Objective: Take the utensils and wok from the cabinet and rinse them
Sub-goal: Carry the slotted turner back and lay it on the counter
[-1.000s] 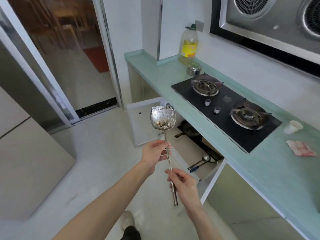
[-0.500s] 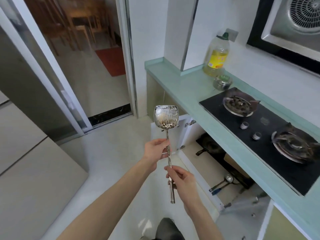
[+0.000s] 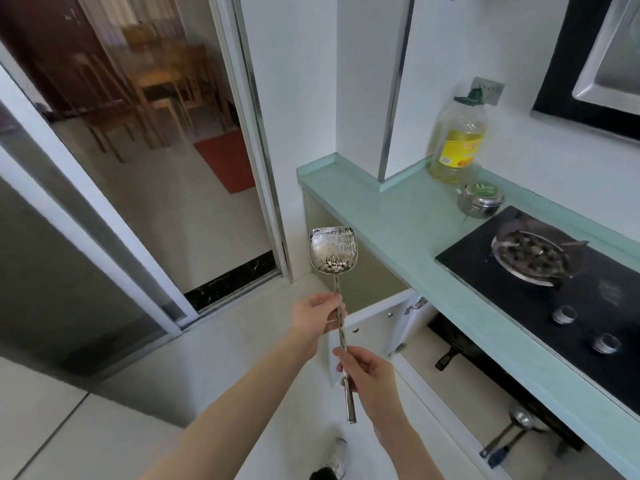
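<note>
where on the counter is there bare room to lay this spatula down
Bare green counter runs from its left end to the black stove. Crowded at the back wall: oil bottle and steel tin. Only a narrow front strip passes the stove.

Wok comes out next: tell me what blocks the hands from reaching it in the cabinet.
Nothing visible blocks it. The cabinet door stands open and the wok lies exposed under the counter. But both the left hand and right hand hold the spatula.
</note>
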`<state>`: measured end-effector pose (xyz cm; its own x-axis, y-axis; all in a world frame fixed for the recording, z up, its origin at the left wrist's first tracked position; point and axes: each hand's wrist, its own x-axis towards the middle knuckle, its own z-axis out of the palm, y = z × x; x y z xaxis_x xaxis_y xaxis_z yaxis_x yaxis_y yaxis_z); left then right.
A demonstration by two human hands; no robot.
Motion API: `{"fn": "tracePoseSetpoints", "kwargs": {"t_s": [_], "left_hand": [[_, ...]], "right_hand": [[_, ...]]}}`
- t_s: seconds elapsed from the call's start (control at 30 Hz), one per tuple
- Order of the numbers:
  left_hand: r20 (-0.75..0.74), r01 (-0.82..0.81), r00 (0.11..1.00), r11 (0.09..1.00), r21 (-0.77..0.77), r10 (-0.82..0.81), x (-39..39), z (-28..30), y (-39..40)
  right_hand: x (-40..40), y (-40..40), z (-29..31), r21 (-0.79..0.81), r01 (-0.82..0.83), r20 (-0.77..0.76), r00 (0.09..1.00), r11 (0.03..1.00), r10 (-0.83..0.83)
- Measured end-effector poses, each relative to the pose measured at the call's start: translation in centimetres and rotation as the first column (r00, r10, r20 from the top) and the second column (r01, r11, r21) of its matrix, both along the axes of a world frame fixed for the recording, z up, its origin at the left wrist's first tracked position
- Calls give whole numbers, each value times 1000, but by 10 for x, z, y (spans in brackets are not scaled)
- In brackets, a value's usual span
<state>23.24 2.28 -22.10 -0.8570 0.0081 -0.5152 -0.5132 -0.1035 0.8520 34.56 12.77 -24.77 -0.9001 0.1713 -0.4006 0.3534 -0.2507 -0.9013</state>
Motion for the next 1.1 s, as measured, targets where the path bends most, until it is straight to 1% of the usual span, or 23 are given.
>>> {"fn": "tracePoseSetpoints", "kwargs": {"t_s": [0.17, 0.33, 0.43, 0.6, 0.77, 0.97, 1.1], "left_hand": [[12, 77, 997, 997, -30, -76, -86, 3, -1], [18, 96, 995, 995, -37, -95, -148, -9, -1], [20, 135, 991, 991, -15, -135, -182, -14, 0], [24, 197, 980, 980, 25, -198, -252, -21, 9], [40, 341, 939, 940, 23, -342, -325, -31, 20], [30, 524, 851, 852, 19, -524, -410, -35, 25], [23, 619, 785, 786, 7, -619, -452, -34, 32]], "right_hand": [[-80, -12, -6, -44, 16, 12, 1000, 999, -16], [-143, -19, -12, -13, -16, 28, 999, 1000, 16], [-175, -16, -14, 7, 2, 41, 999, 1000, -2], [-231, -14, -20, 87, 92, 46, 994, 992, -97], [-295, -23, -21, 156, 230, 33, 971, 961, -238], [-371, -52, -27, 210, 463, 35, 877, 861, -480], [-409, -66, -33, 256, 548, 41, 816, 796, -576]]}}
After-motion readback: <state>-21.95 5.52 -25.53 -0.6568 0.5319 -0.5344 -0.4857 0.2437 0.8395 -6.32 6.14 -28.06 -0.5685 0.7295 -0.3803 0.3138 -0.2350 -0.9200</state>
